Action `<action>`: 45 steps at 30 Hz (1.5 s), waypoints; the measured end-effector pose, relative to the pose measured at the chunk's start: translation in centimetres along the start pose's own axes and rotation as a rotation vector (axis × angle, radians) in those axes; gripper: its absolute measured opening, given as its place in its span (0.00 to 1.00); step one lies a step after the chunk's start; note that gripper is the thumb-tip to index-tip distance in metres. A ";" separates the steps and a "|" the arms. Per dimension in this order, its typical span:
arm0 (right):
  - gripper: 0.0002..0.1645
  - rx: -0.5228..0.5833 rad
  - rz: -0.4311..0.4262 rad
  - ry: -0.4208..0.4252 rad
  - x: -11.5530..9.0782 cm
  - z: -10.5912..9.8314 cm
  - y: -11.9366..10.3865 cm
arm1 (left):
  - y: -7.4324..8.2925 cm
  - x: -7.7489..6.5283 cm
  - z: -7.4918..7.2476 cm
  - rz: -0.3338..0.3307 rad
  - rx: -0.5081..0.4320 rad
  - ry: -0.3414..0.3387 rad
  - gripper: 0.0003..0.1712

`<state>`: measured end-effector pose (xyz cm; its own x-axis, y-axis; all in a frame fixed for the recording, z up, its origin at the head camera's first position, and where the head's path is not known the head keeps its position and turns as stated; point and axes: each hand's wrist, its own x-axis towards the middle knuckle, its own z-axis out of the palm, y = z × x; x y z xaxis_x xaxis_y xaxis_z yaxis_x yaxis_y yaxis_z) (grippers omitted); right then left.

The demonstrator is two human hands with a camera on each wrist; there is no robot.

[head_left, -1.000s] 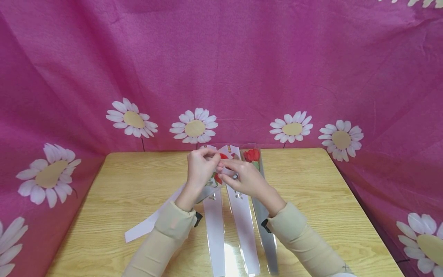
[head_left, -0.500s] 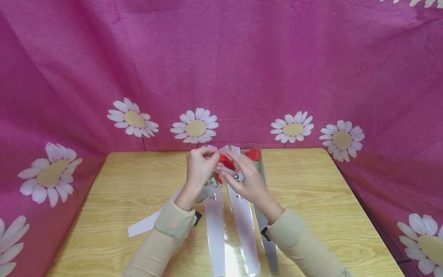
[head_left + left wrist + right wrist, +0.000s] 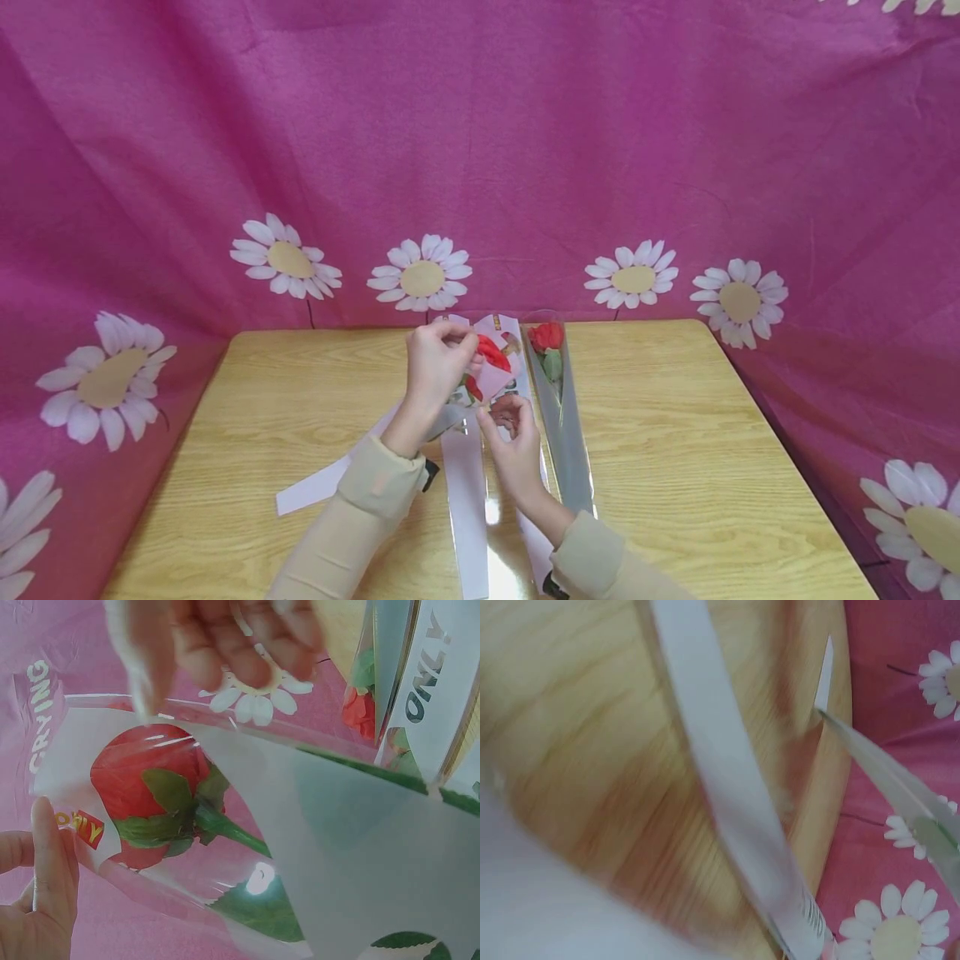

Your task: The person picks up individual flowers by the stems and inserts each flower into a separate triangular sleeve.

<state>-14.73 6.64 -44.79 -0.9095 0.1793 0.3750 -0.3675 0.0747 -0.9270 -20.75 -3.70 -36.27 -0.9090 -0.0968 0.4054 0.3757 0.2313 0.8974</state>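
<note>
A red artificial rose [image 3: 142,772] in a clear and white flower sleeve [image 3: 352,847] is held up over the table. My left hand [image 3: 440,362] pinches the sleeve's top corner; in the left wrist view its fingers [image 3: 51,862] lie at the edge near a red and gold label. The rose [image 3: 495,353] shows partly behind that hand in the head view. My right hand [image 3: 517,446] is lower, loosely curved, thumb tip by the sleeve's lower edge. In the left wrist view the right hand [image 3: 225,645] is blurred beside the flower. The right wrist view shows the sleeve's tapered end [image 3: 885,772].
On the wooden table [image 3: 660,417] lie white sleeves [image 3: 467,525], side by side under the hands. Right of them is a grey sleeve [image 3: 573,467] with a red rose [image 3: 547,337]. A white strip [image 3: 315,490] slants left. A daisy-print pink curtain [image 3: 480,167] surrounds the table.
My right hand has moved from the flower's top down toward me, uncovering the red bloom and the grey-sleeved rose at right. My left hand keeps its grip in nearly the same spot.
</note>
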 end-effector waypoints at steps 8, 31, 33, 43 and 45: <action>0.04 -0.042 0.010 -0.029 -0.2 1.2 0.3 | 0.2 -0.3 0.2 -0.061 0.002 -0.023 0.07; 0.03 -0.136 -0.207 -0.050 -0.5 0.8 0.5 | -3.9 1.3 -2.4 -0.087 0.224 -0.378 0.13; 0.03 -0.123 -0.209 -0.053 -0.5 0.8 0.7 | -4.9 1.5 -2.9 -0.148 0.199 -0.476 0.15; 0.04 -0.044 -0.087 -0.064 -0.1 0.6 1.8 | -8.9 1.4 -4.8 -0.242 0.130 -0.590 0.15; 0.04 -0.007 -0.033 -0.061 0.1 0.6 2.1 | -9.3 1.3 -4.7 -0.277 0.124 -0.555 0.14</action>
<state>-15.72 6.22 -46.65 -0.9071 0.1164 0.4044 -0.3963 0.0869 -0.9140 -24.53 -10.56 -43.30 -0.9403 0.3397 -0.0197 0.1192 0.3829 0.9160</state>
